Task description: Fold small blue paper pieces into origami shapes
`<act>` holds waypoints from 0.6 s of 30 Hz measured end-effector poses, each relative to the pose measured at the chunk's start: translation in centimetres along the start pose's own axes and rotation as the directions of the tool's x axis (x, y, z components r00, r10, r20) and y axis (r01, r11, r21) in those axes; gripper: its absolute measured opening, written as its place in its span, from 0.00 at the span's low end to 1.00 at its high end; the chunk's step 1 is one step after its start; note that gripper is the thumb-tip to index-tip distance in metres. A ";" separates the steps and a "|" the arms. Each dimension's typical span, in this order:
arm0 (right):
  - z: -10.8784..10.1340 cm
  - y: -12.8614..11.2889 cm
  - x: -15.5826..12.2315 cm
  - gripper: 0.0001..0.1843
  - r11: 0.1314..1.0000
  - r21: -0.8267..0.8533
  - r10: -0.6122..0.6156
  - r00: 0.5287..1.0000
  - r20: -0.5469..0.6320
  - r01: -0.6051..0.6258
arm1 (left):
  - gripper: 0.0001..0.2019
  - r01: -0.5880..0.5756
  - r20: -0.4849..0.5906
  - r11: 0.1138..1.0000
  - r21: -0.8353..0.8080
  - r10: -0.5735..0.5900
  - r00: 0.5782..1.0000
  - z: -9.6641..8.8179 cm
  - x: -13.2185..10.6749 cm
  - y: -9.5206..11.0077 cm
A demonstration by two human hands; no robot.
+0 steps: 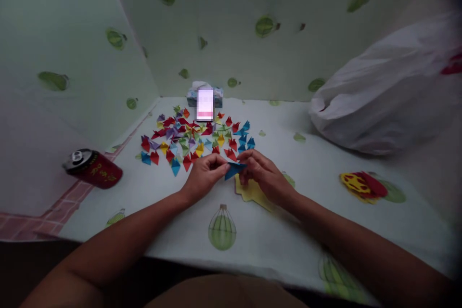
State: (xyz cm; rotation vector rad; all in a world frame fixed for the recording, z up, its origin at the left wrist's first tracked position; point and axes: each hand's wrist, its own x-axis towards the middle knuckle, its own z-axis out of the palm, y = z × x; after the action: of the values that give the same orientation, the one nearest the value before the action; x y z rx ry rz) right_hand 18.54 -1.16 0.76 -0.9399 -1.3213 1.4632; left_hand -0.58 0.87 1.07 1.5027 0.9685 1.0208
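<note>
Between my hands, above the table, is a small piece of blue folded paper (pixel 234 169) with a pointed corner hanging down. My left hand (pixel 205 174) pinches its left end between thumb and forefinger. At the right end, the curled fingers of my right hand (pixel 266 176) close on the paper; their tips are partly hidden. Just beyond both hands lies a spread of small folded paper cranes (pixel 187 142) in red, blue, yellow, green and purple. Below my right hand, and partly covered by it, a flat yellow piece (pixel 249 191) rests on the tablecloth.
A phone (pixel 205 104) with a lit, blurred screen leans against a tissue box (pixel 218 98) at the back. To the left lies a red drink can (pixel 96 168). A large white plastic bag (pixel 375 101) stands at right, with red and yellow cut-out pieces (pixel 363 186) nearer me.
</note>
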 end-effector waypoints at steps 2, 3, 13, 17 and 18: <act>-0.1 -0.3 0.1 0.13 0.992 -0.102 -0.068 0.997 0.021 0.070 | 0.09 0.047 0.004 0.998 -0.033 -0.047 0.999 0.1 0.0 0.1; 0.0 -0.3 0.1 0.10 0.983 -0.157 -0.091 0.996 0.025 0.094 | 0.10 0.055 0.008 0.998 -0.042 -0.055 0.998 0.2 -0.1 0.1; 0.9 -0.4 -1.8 0.11 0.832 -0.508 -0.271 0.962 -0.024 0.222 | 0.09 0.056 0.053 0.993 -0.105 -0.051 0.997 0.7 -0.9 0.7; 0.6 -0.6 -2.9 0.12 0.676 -0.653 -0.422 0.906 0.038 0.342 | 0.08 0.079 0.092 0.988 -0.132 -0.068 0.993 1.0 -1.4 1.1; 0.5 -0.7 -3.2 0.12 0.621 -0.682 -0.467 0.881 0.071 0.385 | 0.08 0.088 0.102 0.986 -0.141 -0.074 0.992 1.2 -1.6 1.2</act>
State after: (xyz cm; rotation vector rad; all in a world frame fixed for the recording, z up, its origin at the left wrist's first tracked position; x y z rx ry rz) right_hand 19.04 -4.36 1.37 -1.0346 -1.8920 0.5143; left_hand 0.10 -1.15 1.97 1.3688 0.8610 0.9317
